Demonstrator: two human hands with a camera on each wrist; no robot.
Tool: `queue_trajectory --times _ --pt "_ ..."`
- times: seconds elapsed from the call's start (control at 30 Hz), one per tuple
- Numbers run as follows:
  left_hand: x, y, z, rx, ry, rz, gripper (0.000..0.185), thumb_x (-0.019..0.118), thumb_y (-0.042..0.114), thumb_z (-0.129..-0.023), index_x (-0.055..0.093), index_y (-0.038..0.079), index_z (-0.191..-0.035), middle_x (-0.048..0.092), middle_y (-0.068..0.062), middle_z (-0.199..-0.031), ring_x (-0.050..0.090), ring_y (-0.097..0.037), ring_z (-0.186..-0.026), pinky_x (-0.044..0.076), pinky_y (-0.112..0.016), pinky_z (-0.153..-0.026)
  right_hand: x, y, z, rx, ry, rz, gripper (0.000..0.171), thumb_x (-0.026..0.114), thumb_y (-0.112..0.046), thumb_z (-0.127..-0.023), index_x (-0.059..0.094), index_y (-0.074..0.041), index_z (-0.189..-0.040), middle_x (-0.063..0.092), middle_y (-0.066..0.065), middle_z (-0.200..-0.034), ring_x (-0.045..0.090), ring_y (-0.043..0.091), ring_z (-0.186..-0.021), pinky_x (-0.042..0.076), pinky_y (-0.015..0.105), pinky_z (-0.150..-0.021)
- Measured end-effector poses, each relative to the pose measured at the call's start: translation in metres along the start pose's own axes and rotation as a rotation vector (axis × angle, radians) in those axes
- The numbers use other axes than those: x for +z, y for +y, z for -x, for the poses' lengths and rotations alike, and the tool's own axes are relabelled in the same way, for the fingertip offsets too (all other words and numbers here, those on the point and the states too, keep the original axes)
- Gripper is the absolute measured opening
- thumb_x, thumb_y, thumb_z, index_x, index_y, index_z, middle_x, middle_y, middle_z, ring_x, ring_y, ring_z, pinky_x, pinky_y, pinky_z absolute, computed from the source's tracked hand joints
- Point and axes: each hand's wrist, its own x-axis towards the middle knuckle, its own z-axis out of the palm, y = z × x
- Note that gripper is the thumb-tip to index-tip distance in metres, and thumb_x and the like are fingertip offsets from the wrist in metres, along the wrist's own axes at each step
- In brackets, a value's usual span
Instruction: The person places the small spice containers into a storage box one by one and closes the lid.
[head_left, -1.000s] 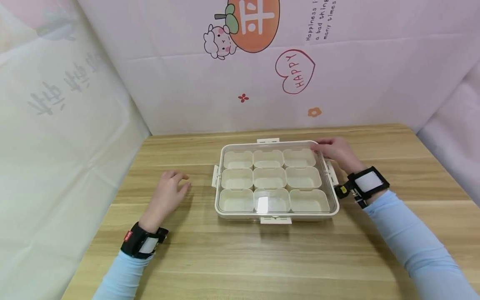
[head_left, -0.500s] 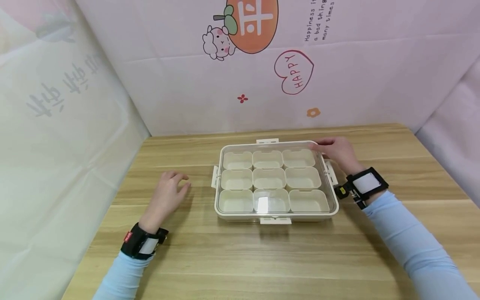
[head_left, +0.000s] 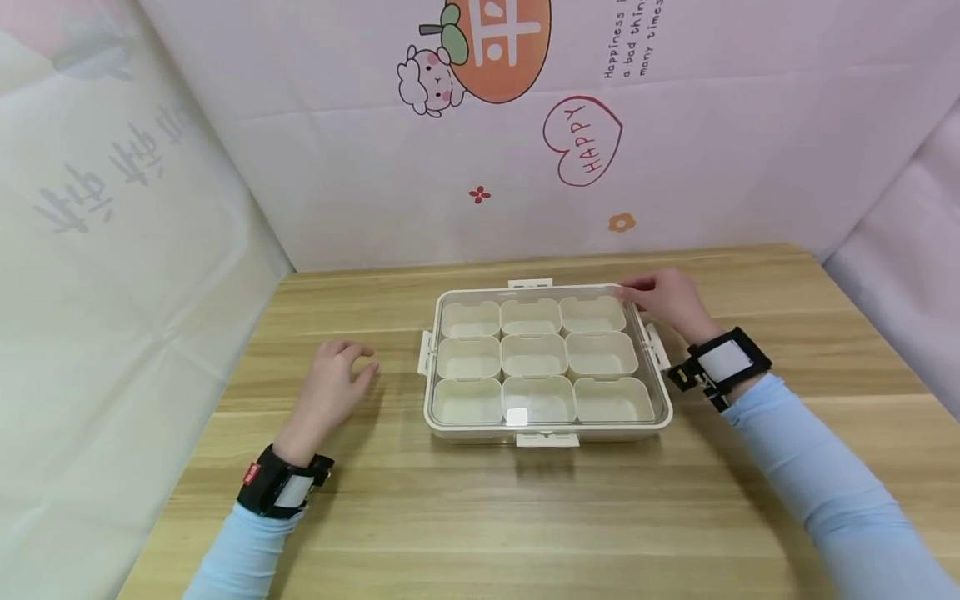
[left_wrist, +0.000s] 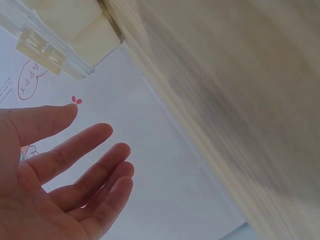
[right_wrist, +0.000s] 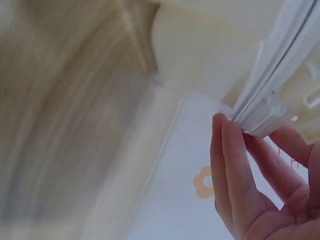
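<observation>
Right hand (head_left: 667, 302) pinches the far-right corner of the clear lid (head_left: 545, 354) on the nine-cell box (head_left: 480, 429) mid-table (head_left: 525, 517); left hand (head_left: 330, 392) rests spread, left of box; lid-lifting step seems underway; next likely needs side latches (head_left: 424, 353) freed.

Wall print (head_left: 630, 37) cut off by the head view's top edge, desk (right_wrist: 65, 115) blurred in the right wrist view, storage box (left_wrist: 60, 35) cropped at the left wrist view's corner.
</observation>
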Motion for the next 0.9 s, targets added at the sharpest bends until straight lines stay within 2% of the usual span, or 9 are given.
queue_trajectory --times 0.1,0.27,0.37,0.5,0.7,0.8,0.9 --pt "-0.001 0.000 0.000 0.000 -0.001 -0.005 0.024 0.066 0.016 -0.088 0.067 -0.002 -0.103 0.062 -0.022 -0.108 0.051 -0.038 -0.108 0.044 -0.049 -0.091 -0.003 -0.001 -0.005 0.004 -0.048 0.020 0.040 0.063 -0.034 -0.090 0.068 -0.003 -0.114 0.070 0.018 -0.104 0.065 0.013 -0.072 0.051 0.030 -0.065" --pt "-0.002 0.001 0.001 -0.002 -0.003 -0.006 0.024 0.066 0.016 -0.088 0.067 -0.002 -0.103 0.062 -0.022 -0.107 0.051 -0.038 -0.107 0.044 -0.050 -0.090 -0.008 0.003 -0.015 0.088 -0.175 -0.068 0.047 0.066 -0.036 -0.087 0.065 -0.001 -0.117 0.068 0.018 -0.111 0.069 0.014 -0.078 0.054 0.039 -0.079" --pt "-0.002 0.000 0.002 0.003 -0.002 -0.007 0.024 0.066 0.016 -0.088 0.067 -0.003 -0.103 0.063 -0.022 -0.106 0.051 -0.038 -0.107 0.044 -0.050 -0.090 -0.009 0.003 -0.018 0.084 -0.202 -0.052 0.047 0.066 -0.036 -0.087 0.064 0.000 -0.117 0.066 0.020 -0.113 0.070 0.017 -0.080 0.054 0.041 -0.081" --pt "-0.002 -0.001 0.003 0.007 0.013 -0.013 0.023 0.067 0.014 -0.087 0.067 -0.003 -0.103 0.063 -0.023 -0.107 0.051 -0.038 -0.107 0.044 -0.050 -0.089 -0.006 -0.002 -0.019 0.026 -0.193 0.028 0.043 0.061 -0.034 -0.090 0.065 0.001 -0.115 0.067 0.021 -0.110 0.068 0.017 -0.077 0.054 0.037 -0.075" --pt "-0.004 -0.001 0.000 0.014 0.024 -0.011 0.024 0.067 0.014 -0.087 0.067 -0.003 -0.103 0.063 -0.022 -0.106 0.051 -0.037 -0.106 0.044 -0.049 -0.088 -0.004 -0.011 -0.015 -0.059 -0.111 0.160 0.032 0.059 -0.022 -0.092 0.068 0.004 -0.109 0.070 0.016 -0.089 0.060 0.017 -0.068 0.046 0.029 -0.061" --pt "-0.005 -0.001 -0.001 0.017 0.031 -0.006 0.023 0.067 0.014 -0.086 0.067 -0.003 -0.102 0.063 -0.022 -0.104 0.052 -0.037 -0.105 0.044 -0.049 -0.088 -0.004 -0.016 -0.013 -0.083 -0.086 0.208 0.030 0.059 -0.020 -0.091 0.069 0.004 -0.105 0.069 0.018 -0.091 0.059 0.023 -0.072 0.045 0.032 -0.063" --pt "-0.005 -0.001 -0.001 0.020 0.030 -0.005 0.023 0.068 0.013 -0.086 0.068 -0.003 -0.102 0.063 -0.022 -0.103 0.052 -0.037 -0.104 0.045 -0.049 -0.087 -0.005 -0.022 -0.013 -0.086 -0.100 0.266 0.029 0.057 -0.018 -0.092 0.069 0.004 -0.105 0.068 0.022 -0.100 0.061 0.029 -0.081 0.047 0.040 -0.071"
